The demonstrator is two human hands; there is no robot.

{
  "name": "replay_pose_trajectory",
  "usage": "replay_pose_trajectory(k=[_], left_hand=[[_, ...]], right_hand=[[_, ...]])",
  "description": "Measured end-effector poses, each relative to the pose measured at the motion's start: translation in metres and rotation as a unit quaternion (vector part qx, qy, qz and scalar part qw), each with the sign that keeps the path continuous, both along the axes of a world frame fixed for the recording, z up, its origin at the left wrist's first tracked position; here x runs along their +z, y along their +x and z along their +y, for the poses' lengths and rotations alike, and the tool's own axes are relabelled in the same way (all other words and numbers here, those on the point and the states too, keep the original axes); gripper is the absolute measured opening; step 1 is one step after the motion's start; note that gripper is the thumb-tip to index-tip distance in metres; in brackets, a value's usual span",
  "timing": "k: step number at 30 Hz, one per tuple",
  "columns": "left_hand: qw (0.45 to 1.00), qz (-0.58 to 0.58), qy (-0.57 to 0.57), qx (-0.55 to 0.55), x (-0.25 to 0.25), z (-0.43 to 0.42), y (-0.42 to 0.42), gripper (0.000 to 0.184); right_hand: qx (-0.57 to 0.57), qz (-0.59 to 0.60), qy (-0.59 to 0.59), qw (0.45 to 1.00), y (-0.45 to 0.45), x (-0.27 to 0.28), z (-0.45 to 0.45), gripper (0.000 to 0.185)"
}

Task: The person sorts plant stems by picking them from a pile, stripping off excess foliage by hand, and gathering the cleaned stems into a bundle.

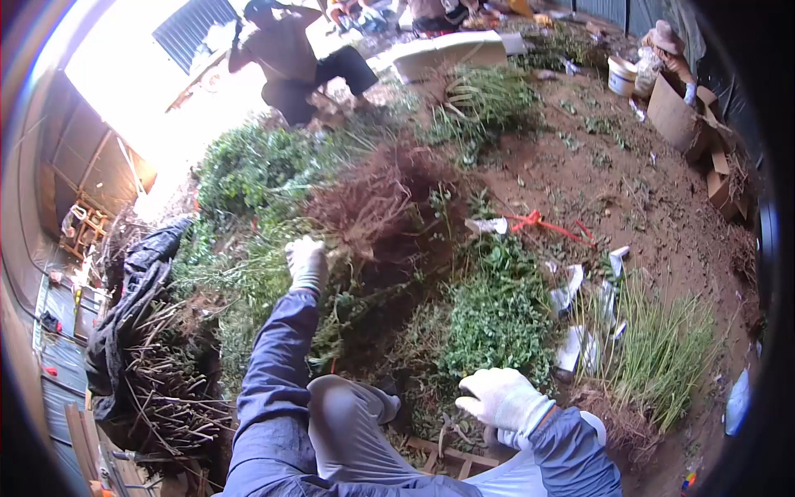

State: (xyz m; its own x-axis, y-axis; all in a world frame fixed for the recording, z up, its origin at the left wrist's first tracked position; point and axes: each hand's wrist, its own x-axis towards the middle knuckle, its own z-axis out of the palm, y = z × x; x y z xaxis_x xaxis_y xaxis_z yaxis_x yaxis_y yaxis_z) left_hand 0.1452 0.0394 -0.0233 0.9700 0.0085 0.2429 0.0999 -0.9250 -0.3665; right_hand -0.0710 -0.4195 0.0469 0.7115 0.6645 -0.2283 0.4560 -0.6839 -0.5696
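My left hand (306,263), in a white knit glove, is stretched forward at the left edge of a heap of brown roots (385,195). Its short-looking fingertips point away from me, slightly apart, among green stems (261,269); nothing shows firmly held. Nearer my body, my right hand (507,402), also gloved, hovers by my knee with fingers loosely bent and a gap at the thumb. Just beyond it lies a bunch of leafy green plants (497,319). To its right is a bundle of thin green stems (662,356) with roots towards me.
Cut woody stems (174,381) and black sheeting (132,290) lie left. Red ribbon (538,224) and white scraps (571,348) rest on the soil. A person (286,62) crouches ahead; another (667,50) is near a cardboard box (679,120) and white bucket (621,76).
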Motion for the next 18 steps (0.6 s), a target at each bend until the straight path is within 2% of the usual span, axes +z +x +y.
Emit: replay_pose_trajectory(k=[3, 4, 6, 9, 13, 18], left_hand=[[0.998, -0.037, 0.029, -0.052, 0.037, -0.011, -0.018, 0.013], [0.997, -0.04, 0.039, -0.052, 0.067, -0.03, -0.034, 0.013], [0.99, -0.094, 0.046, -0.089, 0.078, -0.023, -0.04, 0.011], [0.994, -0.022, 0.058, -0.084, 0.117, -0.038, -0.065, 0.011], [0.995, 0.0, 0.08, -0.054, 0.135, -0.038, -0.087, 0.012], [0.991, -0.103, 0.057, -0.066, 0.181, -0.03, -0.108, 0.011]], right_hand=[[-0.016, 0.022, -0.024, 0.999, 0.004, 0.007, -0.005, 0.04], [-0.021, 0.005, -0.001, 1.0, 0.003, -0.002, -0.008, 0.04], [-0.032, -0.009, -0.004, 0.999, 0.003, 0.004, -0.012, 0.04], [-0.049, 0.025, -0.01, 0.998, 0.0, 0.008, -0.019, 0.042], [-0.055, 0.025, -0.006, 0.998, -0.004, 0.014, -0.03, 0.045], [-0.073, 0.016, -0.005, 0.997, -0.007, 0.015, -0.04, 0.044]])
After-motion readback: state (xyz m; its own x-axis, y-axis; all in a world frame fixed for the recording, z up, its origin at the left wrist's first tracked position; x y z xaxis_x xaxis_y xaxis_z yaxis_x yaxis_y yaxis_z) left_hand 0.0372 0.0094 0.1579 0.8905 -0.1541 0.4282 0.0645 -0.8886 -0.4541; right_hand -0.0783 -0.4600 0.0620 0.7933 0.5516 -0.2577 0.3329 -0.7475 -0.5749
